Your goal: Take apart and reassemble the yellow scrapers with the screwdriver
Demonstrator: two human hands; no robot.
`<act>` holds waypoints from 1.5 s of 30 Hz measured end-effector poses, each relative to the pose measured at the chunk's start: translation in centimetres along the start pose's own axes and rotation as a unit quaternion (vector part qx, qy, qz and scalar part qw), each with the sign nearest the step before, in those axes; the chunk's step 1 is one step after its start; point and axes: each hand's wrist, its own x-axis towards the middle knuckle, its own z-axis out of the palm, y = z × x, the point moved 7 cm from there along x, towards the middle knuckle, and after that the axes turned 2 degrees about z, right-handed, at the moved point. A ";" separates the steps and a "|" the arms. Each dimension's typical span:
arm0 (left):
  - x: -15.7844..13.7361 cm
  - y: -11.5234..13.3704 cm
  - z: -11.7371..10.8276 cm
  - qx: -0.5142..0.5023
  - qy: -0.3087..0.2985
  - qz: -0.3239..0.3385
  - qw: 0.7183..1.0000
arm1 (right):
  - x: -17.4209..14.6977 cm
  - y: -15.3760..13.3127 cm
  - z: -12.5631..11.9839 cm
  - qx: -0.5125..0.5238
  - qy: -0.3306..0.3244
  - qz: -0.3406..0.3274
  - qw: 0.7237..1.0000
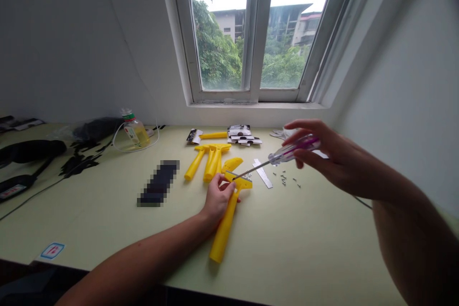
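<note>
My left hand [219,197] grips the head of a yellow scraper [225,229], whose long handle points toward me over the table. A metal blade strip shows along the top of that head. In my right hand [333,158] is a screwdriver [289,150] with a clear and purple handle, held between thumb and fingers. Its shaft slants down left, and the tip meets the scraper head near my left thumb. Just behind lies a loose yellow plate piece [233,164]. Small screws [283,179] and flat metal blades [263,173] are scattered to the right.
Several yellow scraper handles [212,162] lie behind my left hand. Packaged pieces [244,135] rest by the window wall. A bottle of yellow liquid [135,129], a white cable, a pixelated dark object [158,184] and black headphones [28,158] occupy the left side.
</note>
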 end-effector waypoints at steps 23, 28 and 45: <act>-0.7 1.1 0.8 0.015 -0.043 0.049 0.998 | -0.3 1.7 -3.4 0.185 0.015 0.028 0.982; -1.4 2.0 1.4 0.015 -0.047 0.044 0.998 | -0.7 8.5 -7.3 0.307 0.175 0.103 0.930; -1.6 2.4 1.8 -0.069 -0.106 -0.020 0.992 | -8.9 21.1 7.5 -0.271 -0.067 0.324 0.904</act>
